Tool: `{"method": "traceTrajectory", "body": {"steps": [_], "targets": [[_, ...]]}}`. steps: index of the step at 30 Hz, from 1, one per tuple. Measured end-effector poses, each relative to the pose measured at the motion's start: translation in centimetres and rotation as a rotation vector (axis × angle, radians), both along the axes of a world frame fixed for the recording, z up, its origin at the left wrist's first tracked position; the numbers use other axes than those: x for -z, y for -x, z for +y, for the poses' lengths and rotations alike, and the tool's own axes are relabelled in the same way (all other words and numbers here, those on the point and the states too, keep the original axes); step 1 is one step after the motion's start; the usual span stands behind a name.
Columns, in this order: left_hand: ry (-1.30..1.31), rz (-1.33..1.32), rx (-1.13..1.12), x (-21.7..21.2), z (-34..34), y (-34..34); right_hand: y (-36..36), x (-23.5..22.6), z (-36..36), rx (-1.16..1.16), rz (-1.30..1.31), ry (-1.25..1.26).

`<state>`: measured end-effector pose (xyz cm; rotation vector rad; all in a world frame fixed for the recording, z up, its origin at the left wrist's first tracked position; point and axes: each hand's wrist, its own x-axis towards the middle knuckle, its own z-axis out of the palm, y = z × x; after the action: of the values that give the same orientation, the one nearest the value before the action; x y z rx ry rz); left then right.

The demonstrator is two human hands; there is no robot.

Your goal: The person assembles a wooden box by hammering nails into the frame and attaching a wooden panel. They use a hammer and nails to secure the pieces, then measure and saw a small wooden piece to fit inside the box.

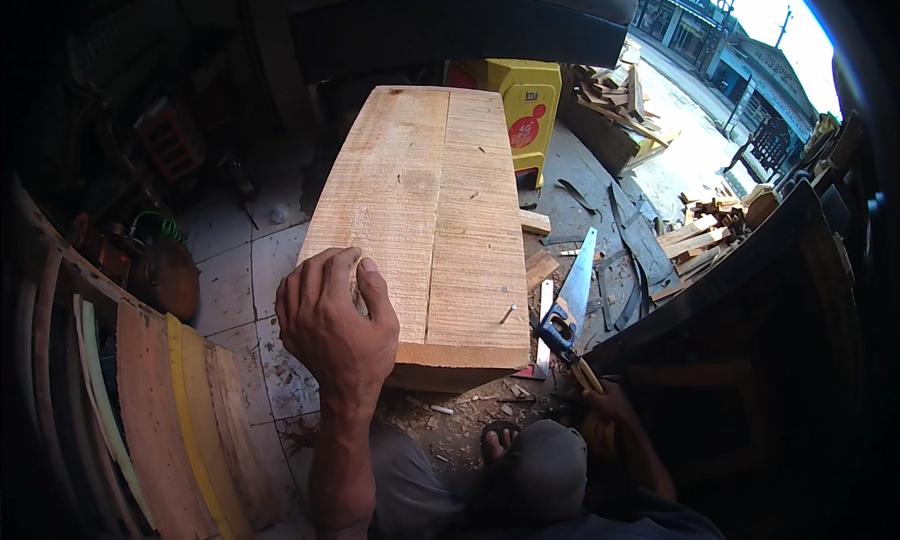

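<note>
A pale wooden panel (403, 184), with a seam running down its length, lies in front of me as the top of a block-like piece. On its near left edge rests my left hand (342, 306), fingers curled and thumb close to the index finger; whatever they pinch is hidden. A nail (508, 313) stands slightly tilted out of the panel's near right corner. Low on the right, in shadow, my right hand (609, 409) is closed around a tool with a light wooden handle (589, 375); its dark head is hard to make out.
A handsaw (577, 282) with a blue-black handle and a try square (544, 329) are right of the panel. Behind stands a yellow stool (525, 118). Wood offcuts (698, 235) are piled at right. Boards (159, 418) lean at left. Shavings litter the tiled floor (230, 287).
</note>
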<state>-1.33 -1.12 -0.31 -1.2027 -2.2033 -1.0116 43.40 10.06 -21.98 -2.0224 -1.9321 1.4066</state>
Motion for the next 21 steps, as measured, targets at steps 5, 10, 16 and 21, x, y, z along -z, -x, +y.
{"method": "traceTrajectory", "body": {"steps": [5, 10, 16, 21], "targets": [[-0.029, 0.017, 0.032, -0.4, 0.3, -0.5, 1.9, -19.0, -1.6, -0.315, -0.136, -0.661], [-0.041, 0.016, 0.054, -0.1, 0.6, -0.6, 8.6, -36.3, -0.6, -1.000, -0.633, -1.373], [-0.020, -0.032, 0.056, -0.2, 0.4, -0.4, 14.9, -41.9, -0.5, -1.321, -0.854, -1.612], [-0.005, -0.015, 0.047, -0.3, -0.1, -0.2, 17.7, -42.1, -1.2, -1.419, -0.911, -1.641]]}}
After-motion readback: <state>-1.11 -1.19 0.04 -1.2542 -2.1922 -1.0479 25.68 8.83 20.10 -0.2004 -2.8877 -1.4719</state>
